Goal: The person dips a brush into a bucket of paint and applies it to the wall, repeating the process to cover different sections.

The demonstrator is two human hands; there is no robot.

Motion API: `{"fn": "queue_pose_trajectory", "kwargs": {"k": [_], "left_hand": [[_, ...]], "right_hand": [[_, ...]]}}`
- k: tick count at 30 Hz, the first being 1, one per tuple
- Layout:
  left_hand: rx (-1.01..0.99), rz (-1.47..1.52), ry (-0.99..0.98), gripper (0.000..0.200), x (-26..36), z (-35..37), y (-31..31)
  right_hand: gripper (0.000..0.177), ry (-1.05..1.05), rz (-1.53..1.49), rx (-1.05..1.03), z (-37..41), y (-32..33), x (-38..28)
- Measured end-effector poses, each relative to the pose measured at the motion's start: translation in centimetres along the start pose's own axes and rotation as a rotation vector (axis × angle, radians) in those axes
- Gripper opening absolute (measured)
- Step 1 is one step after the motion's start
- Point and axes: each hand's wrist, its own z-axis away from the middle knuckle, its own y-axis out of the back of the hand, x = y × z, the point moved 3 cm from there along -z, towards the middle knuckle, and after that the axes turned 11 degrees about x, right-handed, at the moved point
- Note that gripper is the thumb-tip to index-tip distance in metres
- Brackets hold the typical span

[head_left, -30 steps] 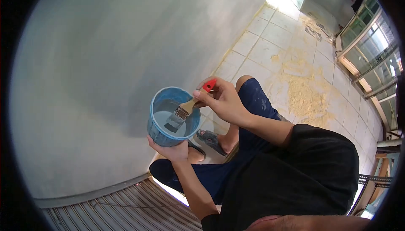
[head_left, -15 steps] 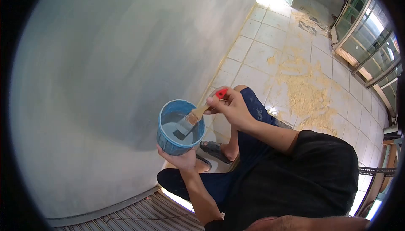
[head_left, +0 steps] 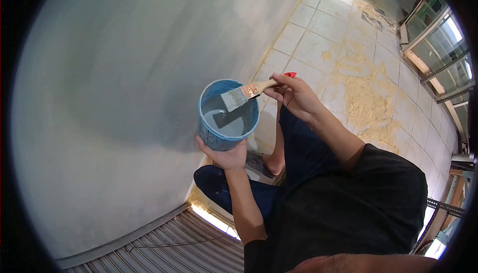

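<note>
My left hand [head_left: 226,157] is wrapped round the base of a blue bucket [head_left: 221,142], holding it up close beside the grey wall. Inside the bucket lies grey liquid [head_left: 234,119]. Between the fingers of my right hand [head_left: 294,96] is the wooden handle of a flat paintbrush [head_left: 251,91] with a red tip. Its bristles are coated in grey and hang over the bucket's opening, above the liquid, where a dark reflection shows.
The painted wall [head_left: 114,83] fills the left side. Yellowish powder [head_left: 368,106] is spread over the white tiled floor [head_left: 318,24]. Glass-paned frames [head_left: 438,39] lean at the right. A ribbed metal shutter [head_left: 169,243] lies at the bottom left.
The bucket and my left hand have moved up and slightly right. My right hand has raised the brush, lifting its bristles out from lower inside the bucket and tilting it flatter.
</note>
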Motion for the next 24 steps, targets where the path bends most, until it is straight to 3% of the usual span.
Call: {"fn": "queue_pose_trajectory", "kwargs": {"k": [3, 12, 14, 16, 18, 22, 24], "left_hand": [[0.034, 0.023, 0.035, 0.085, -0.8, -0.4, -0.8], [-0.008, 0.093, 0.028, 0.084, -1.5, -1.6, -1.2], [0.025, 0.107, 0.062, 0.084, -1.6, -1.6, -1.3], [0.039, 0.054, 0.049, 0.086, -1.9, -1.5, -1.3], [0.0, 0.006, 0.044, 0.086, -2.4, -1.6, -1.6], [0.053, -0.04, 0.059, 0.087, -3.0, -1.5, -1.9], [0.029, -0.029, 0.077, 0.087, -3.5, -1.5, -2.0]], "right_hand": [[0.022, -0.088, -0.078, 0.035, -0.2, 0.0, -0.6], [0.018, 0.106, 0.199, -0.108, 0.1, 0.4, -3.9], [0.022, 0.252, 0.645, -0.179, 0.7, -0.2, -5.9], [0.024, 0.342, 0.912, -0.292, 1.1, -0.7, -8.0], [0.024, 0.565, 1.148, -0.422, 1.7, -1.6, -9.6], [0.023, 0.559, 1.446, -0.485, 2.7, -3.0, -11.2], [0.021, 0.729, 1.444, -0.548, 3.3, -3.3, -11.2]]}}
